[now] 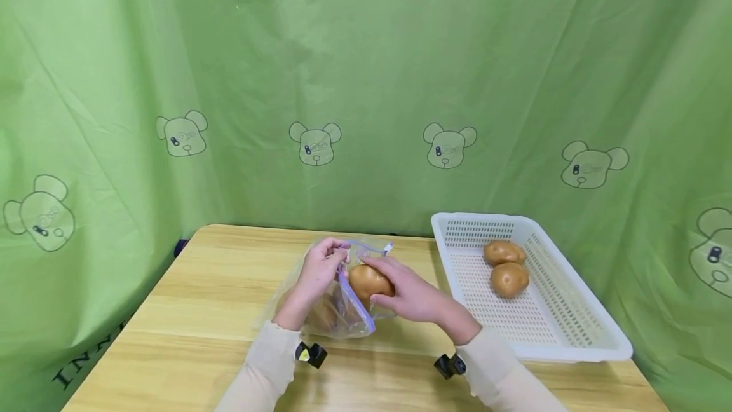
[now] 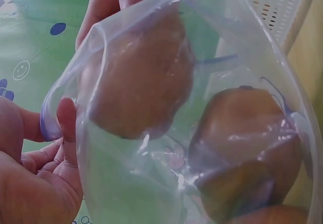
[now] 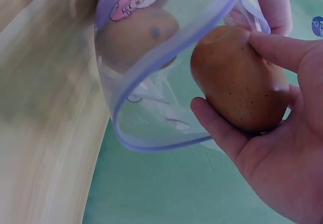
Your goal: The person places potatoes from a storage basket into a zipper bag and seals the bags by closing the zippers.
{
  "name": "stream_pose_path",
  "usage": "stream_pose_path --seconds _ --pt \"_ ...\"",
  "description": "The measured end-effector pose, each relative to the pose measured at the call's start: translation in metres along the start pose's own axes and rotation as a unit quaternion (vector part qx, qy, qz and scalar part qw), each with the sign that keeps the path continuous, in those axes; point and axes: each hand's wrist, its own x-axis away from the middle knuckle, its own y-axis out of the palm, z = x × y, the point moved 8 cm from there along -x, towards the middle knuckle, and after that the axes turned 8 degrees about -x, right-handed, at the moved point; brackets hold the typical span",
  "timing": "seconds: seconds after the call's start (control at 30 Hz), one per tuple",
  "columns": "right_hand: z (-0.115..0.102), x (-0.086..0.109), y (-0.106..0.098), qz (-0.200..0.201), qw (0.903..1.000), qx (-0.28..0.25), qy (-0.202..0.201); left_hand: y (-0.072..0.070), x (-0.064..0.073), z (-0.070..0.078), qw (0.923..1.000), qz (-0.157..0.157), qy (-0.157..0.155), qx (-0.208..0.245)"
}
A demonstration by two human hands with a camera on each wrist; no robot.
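My right hand (image 1: 413, 291) grips a brown potato (image 3: 239, 77) at the mouth of a clear zip bag (image 3: 166, 143) with a purple edge. The fingers and thumb wrap the potato's sides, as the right wrist view shows. With its fingertips my left hand (image 1: 320, 269) pinches the bag's rim and holds the mouth apart. Inside the bag lie more potatoes (image 2: 242, 133), seen blurred through the plastic in the left wrist view. How many there are, I cannot tell. A printed cartoon figure (image 3: 136, 2) shows on the bag's side.
To the right stands a white perforated basket (image 1: 572, 278) holding two potatoes (image 1: 509, 280), one against the other. The wooden table (image 1: 200, 310) runs beneath everything. A green curtain (image 1: 366, 196) with bear prints hangs right behind the table's back edge.
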Motion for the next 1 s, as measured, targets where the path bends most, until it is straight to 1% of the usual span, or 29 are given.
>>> stream_pose_path --seconds 0.1,0.27,0.43,0.53,0.63,0.73,0.9,1.0 --pt "0.001 -0.001 0.004 -0.005 0.9999 -0.016 0.001 0.000 -0.002 -0.005 1.0000 0.009 0.000 0.000" --pt "0.003 -0.002 0.007 -0.004 0.9992 -0.039 0.012 0.000 -0.002 -0.007 0.9998 0.018 -0.002 0.003" --pt "0.006 -0.004 0.008 -0.003 0.9980 -0.056 0.028 0.000 -0.003 -0.007 0.9998 0.015 -0.006 0.014" --pt "0.010 -0.006 0.008 0.011 0.9971 -0.061 0.044 0.000 -0.004 -0.007 0.9998 0.012 -0.005 0.014" --pt "0.015 -0.006 0.005 0.033 0.9954 -0.063 0.065 0.001 -0.005 -0.006 0.9999 0.013 -0.002 0.011" --pt "0.018 -0.006 0.002 0.050 0.9939 -0.062 0.076 0.001 -0.005 -0.006 0.9999 0.016 -0.001 0.001" --pt "0.025 -0.007 0.000 0.064 0.9934 -0.042 0.085 0.001 -0.004 -0.004 0.9997 0.020 0.006 -0.016" --pt "0.028 -0.007 -0.001 0.074 0.9941 -0.022 0.077 0.002 -0.004 -0.003 0.9995 0.019 0.008 -0.023"
